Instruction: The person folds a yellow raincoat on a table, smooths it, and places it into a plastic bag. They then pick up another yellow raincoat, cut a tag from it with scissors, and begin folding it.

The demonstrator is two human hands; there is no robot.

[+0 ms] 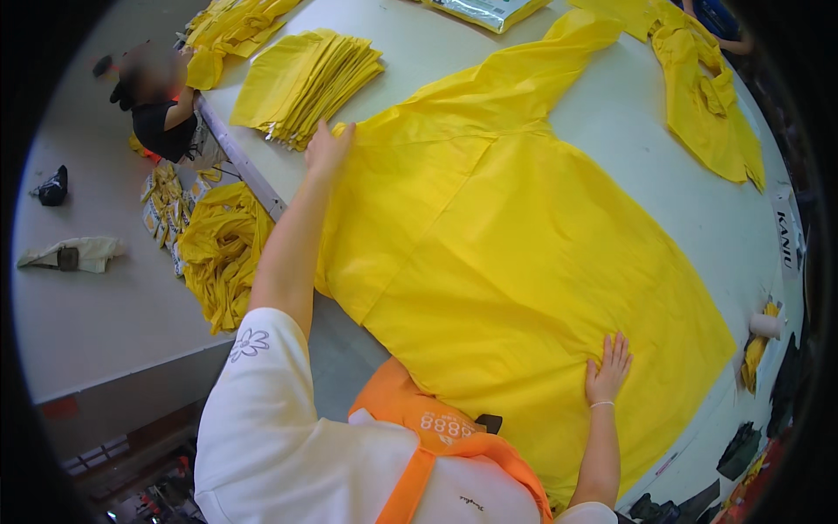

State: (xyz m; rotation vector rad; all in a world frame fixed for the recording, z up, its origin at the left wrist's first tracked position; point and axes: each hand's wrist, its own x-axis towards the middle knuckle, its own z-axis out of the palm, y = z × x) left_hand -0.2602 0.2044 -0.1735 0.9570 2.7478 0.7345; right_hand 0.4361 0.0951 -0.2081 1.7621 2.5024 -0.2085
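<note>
garment point(515, 253) spread flat on table point(628, 113) | left hand point(328, 147) open, pressing its far shoulder | right hand point(607, 371) flat (fingers spread) on near hem

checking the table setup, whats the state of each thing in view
large yellow garment: spread flat on the table, one sleeve stretched out
left hand: open, flat on the garment's edge
right hand: open, palm down on the garment
stack of folded yellow pieces: folded, piled
second yellow garment: rumpled, unfolded
yellow heap: crumpled beside the table

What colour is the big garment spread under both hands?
Plain bright yellow garment, seen best in the head view.
</note>
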